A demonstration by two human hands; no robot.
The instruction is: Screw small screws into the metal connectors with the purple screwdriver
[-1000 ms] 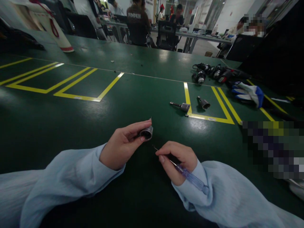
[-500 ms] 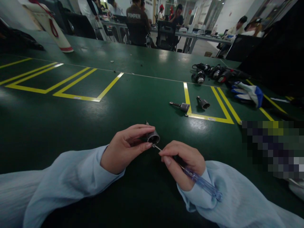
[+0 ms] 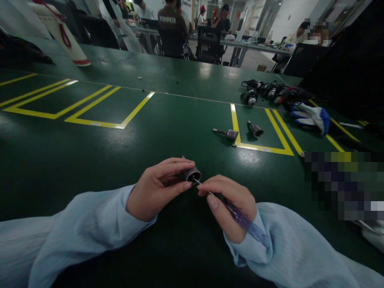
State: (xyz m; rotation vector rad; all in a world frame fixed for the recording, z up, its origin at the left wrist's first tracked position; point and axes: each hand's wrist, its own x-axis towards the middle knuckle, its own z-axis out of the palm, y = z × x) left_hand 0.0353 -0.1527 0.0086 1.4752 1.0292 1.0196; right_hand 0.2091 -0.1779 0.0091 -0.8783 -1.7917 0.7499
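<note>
My left hand [image 3: 162, 186] is closed around a grey metal hole saw [image 3: 193, 174], its round open mouth turned toward my right and its shank pointing away. In my right hand [image 3: 229, 206] is a screwdriver with a clear bluish-purple handle [image 3: 246, 222]. The thin shaft of the screwdriver reaches into the mouth of the hole saw; what its tip touches inside is too dark to tell. Ahead on the green table lie a second hole saw [image 3: 231, 135] with a long shank and a third hole saw [image 3: 255, 130].
Yellow tape [image 3: 264, 149] marks boxes on the green table [image 3: 180, 120]. Farther right are dark tools with cords [image 3: 250, 97] and a white-blue glove [image 3: 312, 117]. A pale cylindrical object [image 3: 70, 42] stands back left. People sit at desks beyond.
My right hand has moved slightly up and left, carrying the screwdriver's tip from the rim into the mouth of the hole saw. My left hand stays nearly still.
</note>
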